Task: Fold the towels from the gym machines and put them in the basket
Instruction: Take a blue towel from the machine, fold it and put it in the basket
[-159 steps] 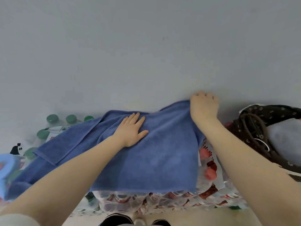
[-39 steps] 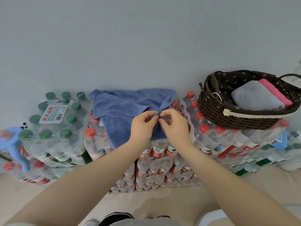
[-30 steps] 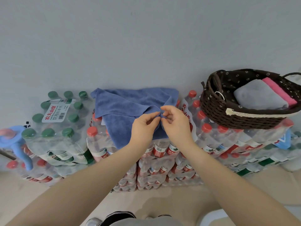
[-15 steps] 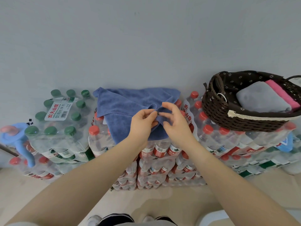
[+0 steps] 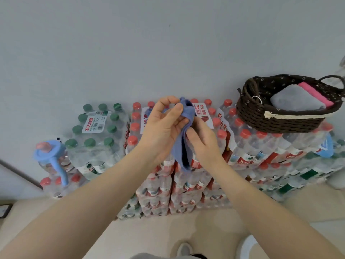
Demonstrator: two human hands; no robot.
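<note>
Blue towel (image 5: pixel 182 146) lifted off water-bottle packs (image 5: pixel 214 146), bunched, pinched between left hand (image 5: pixel 164 126) and right hand (image 5: pixel 202 142). Basket (image 5: pixel 280 118) at 2 o'clock already holds grey towel (image 5: pixel 296 100) and pink towel (image 5: pixel 315 94). Blue one's fold unfinished, placement pending.

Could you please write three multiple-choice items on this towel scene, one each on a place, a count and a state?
1. Where does the basket stand?
A. on the floor
B. on the red-capped water bottle packs
C. on a chair

2. How many folded towels show in the basket?
A. none
B. two
C. five

3. What is the state of the blue towel?
A. held up, hanging between both hands
B. spread flat on the packs
C. lying in the basket

Answers:
1 B, its woven base sits on the bottle tops.
2 B, a grey towel and a pink towel lie side by side.
3 A, the left hand pinches its top and the right hand grips it lower down.
</note>
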